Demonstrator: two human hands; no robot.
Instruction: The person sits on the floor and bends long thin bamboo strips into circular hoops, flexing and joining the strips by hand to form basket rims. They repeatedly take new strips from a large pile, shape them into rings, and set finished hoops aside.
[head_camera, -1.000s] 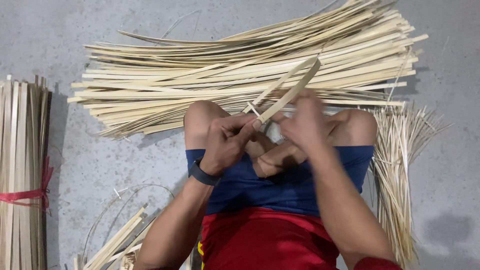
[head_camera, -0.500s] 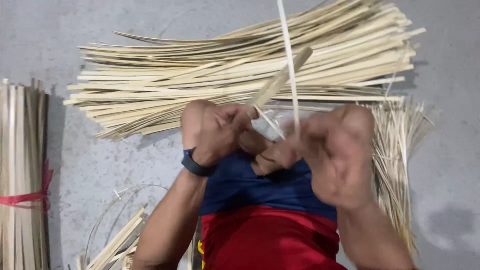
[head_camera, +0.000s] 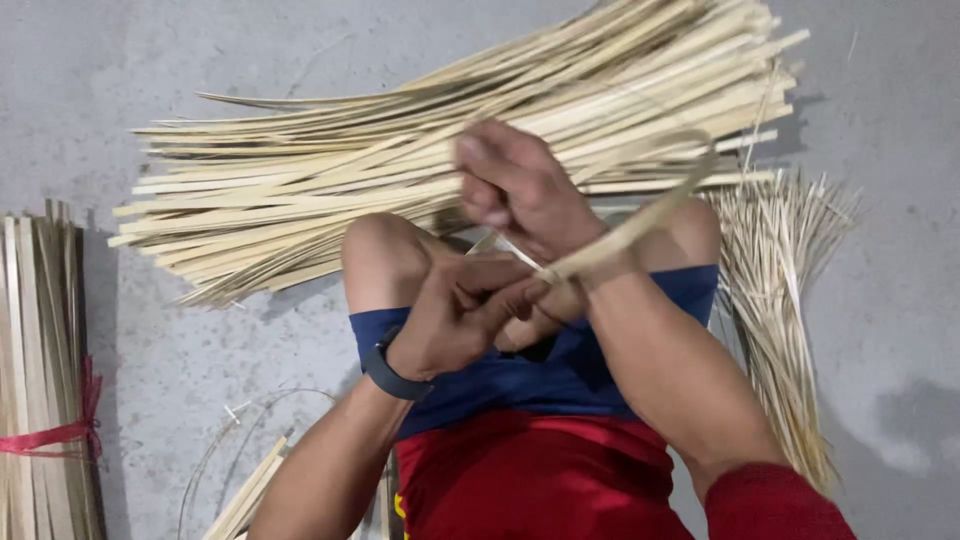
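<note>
Head view: bamboo strip (head_camera: 640, 228) sits between both hands over the lap, running from the pinch point near the knees up and to the right, flat and slightly blurred at its far end. Left hand (head_camera: 462, 312) is closed on the strip's near end, thumb and fingers pinched tight around it, a dark wristband (head_camera: 392, 374) on that wrist; looks like it anchors the end so the piece can't slip. Right hand (head_camera: 520, 190) is raised just beyond it, fingers curled shut, and appears to have hold of a thinner sliver (head_camera: 515, 250) that comes off the strip at the pinch point; motion blur means I can't tell exactly how much it grips. Hands are close together, likely to keep control right at the point where the sliver parts from the strip. Person sits on a grey concrete floor (head_camera: 180, 60), knees up, in blue shorts (head_camera: 560, 375) and a red shirt (head_camera: 530, 480). Large loose pile of bamboo strips (head_camera: 400, 170) lies across the far side within arm's reach. Fan of finer slivers (head_camera: 780, 290) on the right. Bundle tied with red cord (head_camera: 45, 390) at the left edge. A few more strips (head_camera: 250, 490) and thin curls near left.
</note>
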